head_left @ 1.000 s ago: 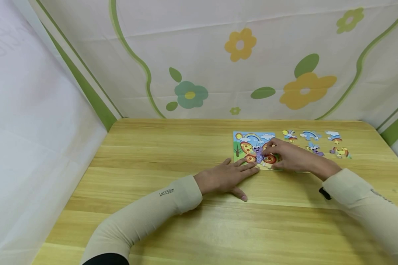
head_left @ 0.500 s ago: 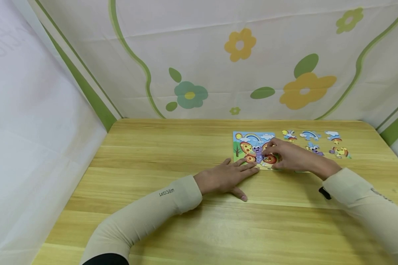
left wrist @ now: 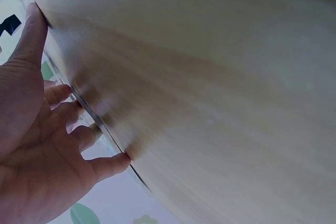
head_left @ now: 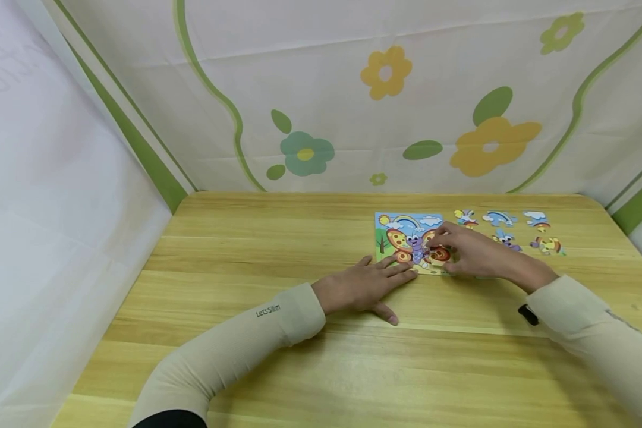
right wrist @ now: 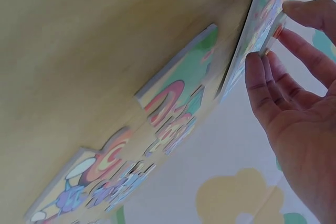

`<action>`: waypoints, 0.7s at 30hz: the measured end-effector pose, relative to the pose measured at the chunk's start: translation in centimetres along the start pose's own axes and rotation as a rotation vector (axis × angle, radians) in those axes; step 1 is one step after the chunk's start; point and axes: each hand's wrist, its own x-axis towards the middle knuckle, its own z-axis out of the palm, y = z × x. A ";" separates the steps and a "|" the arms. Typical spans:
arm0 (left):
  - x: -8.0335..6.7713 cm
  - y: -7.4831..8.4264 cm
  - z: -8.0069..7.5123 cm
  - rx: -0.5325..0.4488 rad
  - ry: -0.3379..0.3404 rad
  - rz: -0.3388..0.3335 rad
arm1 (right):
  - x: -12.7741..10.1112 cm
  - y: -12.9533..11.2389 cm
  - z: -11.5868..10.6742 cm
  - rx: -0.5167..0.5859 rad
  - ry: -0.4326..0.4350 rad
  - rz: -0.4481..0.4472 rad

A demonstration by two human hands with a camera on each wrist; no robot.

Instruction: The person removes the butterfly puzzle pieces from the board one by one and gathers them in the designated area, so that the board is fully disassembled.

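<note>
- The left hand point(head_left: 364, 288) lies flat on the wooden table point(head_left: 278, 249), fingers straight and spread, grasping nothing; its fingertips touch the near left corner of the butterfly puzzle board point(head_left: 406, 235).
- In the left wrist view the same hand point(left wrist: 37, 150) presses flat on the table surface point(left wrist: 220, 103), thumb stretched out apart from the fingers.
- The right hand point(head_left: 473, 252) rests over the board's right part, its fingers pinching a puzzle piece point(head_left: 440, 254) at the board's right edge.
- In the right wrist view the fingertips point(right wrist: 255, 66) and thumb close on the thin piece point(right wrist: 276, 31) right at the board's point(right wrist: 252, 35) surface.
- Beyond the right hand's knuckles, about 5 loose puzzle pieces point(head_left: 500, 219) lie on the table, apart from the board.
- A flower-printed cloth point(head_left: 385, 71) hangs past all the fingers.
</note>
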 end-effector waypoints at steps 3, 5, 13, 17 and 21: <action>0.0 0.0 0.0 0.003 0.000 0.004 | -0.4 0.2 -0.1 -0.004 0.017 0.005; 0.0 -0.1 0.1 0.003 0.002 0.005 | -0.8 0.4 -0.2 -0.008 0.034 0.003; -0.1 -0.1 0.1 -0.012 0.007 0.010 | -3.2 2.0 -1.1 0.011 0.070 0.055; -0.1 -0.1 0.1 -0.020 0.009 0.009 | -4.7 3.1 -1.6 -0.015 0.086 0.096; -0.2 -0.1 0.1 -0.018 0.011 0.010 | -6.2 4.4 -1.9 -0.056 0.132 0.095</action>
